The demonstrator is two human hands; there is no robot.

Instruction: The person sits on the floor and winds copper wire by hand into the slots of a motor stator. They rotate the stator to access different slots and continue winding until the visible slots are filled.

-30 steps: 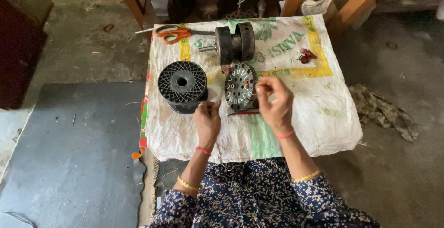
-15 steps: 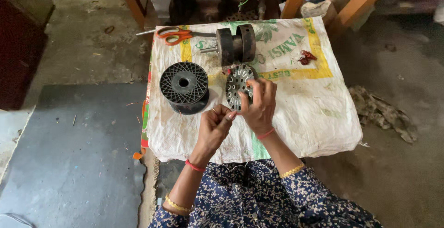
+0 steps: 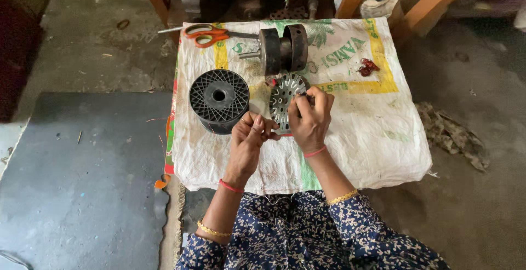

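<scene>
Two hands meet over a round slotted metal disc (image 3: 284, 101), likely a motor stator core, which stands tilted on edge near the middle of the surface. The right hand (image 3: 310, 118) has its fingers (image 3: 300, 101) curled closed on the disc's right rim, steadying it. The left hand (image 3: 247, 140) sits just beside the disc's lower left edge, fingers pinched together; whether they nip a fine wire or only the rim cannot be told.

The disc looks like stacked steel: stiff, fairly heavy for its size, with thin slot teeth whose edges may be sharp. I judge the outer rim the safest place to hold it, since anything threaded through the slots would be delicate.

Just left of the left hand stands a black plastic spool (image 3: 219, 99) with a ribbed, lattice face and a centre hole, light and rigid. Behind the disc lies a dark cylindrical motor body (image 3: 283, 50) with a bare shaft. Orange-handled scissors (image 3: 205, 34) rest at the far left corner, and a small red tangle (image 3: 366, 67) lies to the right. A coarse woven sack (image 3: 372, 127), white with green and yellow print, covers the surface.
</scene>
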